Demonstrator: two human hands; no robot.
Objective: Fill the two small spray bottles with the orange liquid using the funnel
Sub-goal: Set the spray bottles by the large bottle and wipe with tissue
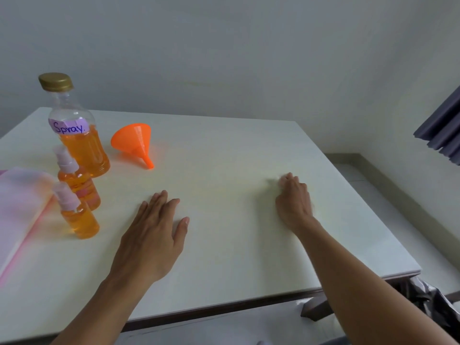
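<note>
Head view. The left hand [154, 232] lies flat on the table [236, 150], palm down, fingers straight and slightly spread, holding nothing. The right hand [293, 200] rests on the table well to its right, fingers loosely curled under; nothing shows in its grasp.

The task items are grouped at the left of the table, apart from both hands. The large bottle [79, 145], labelled "Spray", stands upright, roughly half full of orange liquid, with its gold cap [56, 81] on. The funnel [133, 143] lies on its side just right of that bottle, spout towards the person, in no bottle. The far spray bottle [82, 188] and the near spray bottle [78, 220] stand upright one in front of the other, both showing orange liquid nearly to the shoulder, pump heads fitted. A pink folded sheet [20, 207] lies at the left edge, beside the near spray bottle.

Assessment: both fills appear complete and all containers closed; no pouring step is in hand. Nothing further appears needed beyond checking that the pump heads are tight. If a top-up is wanted, a pump head must come off and the funnel be seated upright in the neck first.
</note>
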